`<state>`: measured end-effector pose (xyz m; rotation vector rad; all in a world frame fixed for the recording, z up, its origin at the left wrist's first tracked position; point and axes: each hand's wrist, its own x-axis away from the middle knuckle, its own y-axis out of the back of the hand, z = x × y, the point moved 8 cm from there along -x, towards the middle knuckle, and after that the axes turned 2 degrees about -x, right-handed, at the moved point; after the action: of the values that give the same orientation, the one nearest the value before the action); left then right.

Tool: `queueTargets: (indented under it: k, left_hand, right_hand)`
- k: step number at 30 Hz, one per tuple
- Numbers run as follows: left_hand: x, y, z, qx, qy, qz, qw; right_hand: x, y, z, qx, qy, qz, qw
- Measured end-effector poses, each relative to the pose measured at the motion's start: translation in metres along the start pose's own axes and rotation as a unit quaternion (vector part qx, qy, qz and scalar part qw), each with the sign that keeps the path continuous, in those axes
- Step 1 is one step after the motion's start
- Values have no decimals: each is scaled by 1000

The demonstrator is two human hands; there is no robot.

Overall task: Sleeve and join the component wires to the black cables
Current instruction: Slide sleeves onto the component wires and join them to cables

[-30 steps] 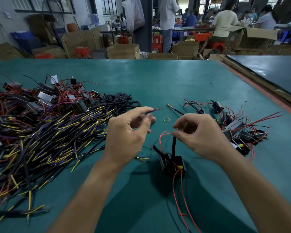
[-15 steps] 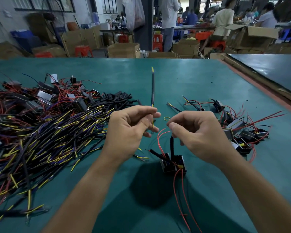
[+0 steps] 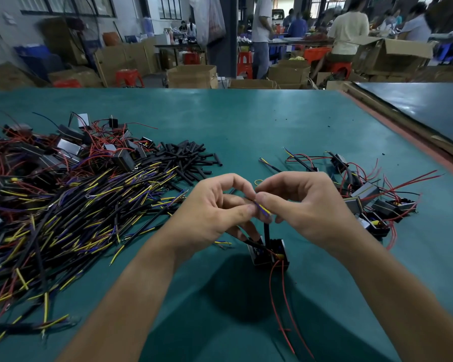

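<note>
My left hand (image 3: 215,212) and my right hand (image 3: 306,207) meet over the green table (image 3: 246,126). Between their fingertips they pinch the yellow and purple leads of a black cable (image 3: 263,209). Just below the hands hangs a small black component (image 3: 270,253) with a black sleeve standing up from it and red wires trailing toward me. Which hand holds the component's own wire is hidden by the fingers.
A big heap of black cables with yellow and purple leads (image 3: 71,212) covers the left of the table, with black sleeve pieces (image 3: 188,158) behind it. Joined components with red wires (image 3: 364,194) lie at the right. A small yellow ring (image 3: 258,182) lies beyond my hands.
The black cable stood upright in my left hand half a second ago. Now it is lowered and both hands have closed together on its yellow and purple end.
</note>
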<state>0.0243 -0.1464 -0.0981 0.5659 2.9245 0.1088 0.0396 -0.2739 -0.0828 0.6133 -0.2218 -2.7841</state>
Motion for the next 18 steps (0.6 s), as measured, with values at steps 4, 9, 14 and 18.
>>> queueTargets:
  k: [4, 9, 14, 18]
  left_hand:
    - [-1, 4, -2, -33, -19, -30, 999]
    - [-2, 10, -4, -26, -37, -60, 997]
    - [-3, 9, -5, 10, -43, -50, 998]
    - [-2, 3, -6, 4, -44, -16, 999]
  right_hand:
    - [-2, 1, -1, 1, 0, 22, 1000]
    - [-2, -1, -1, 11, 11, 36, 999]
    - [-2, 1, -3, -17, 0, 1, 1000]
    - [-2, -1, 0, -18, 10, 8, 1000]
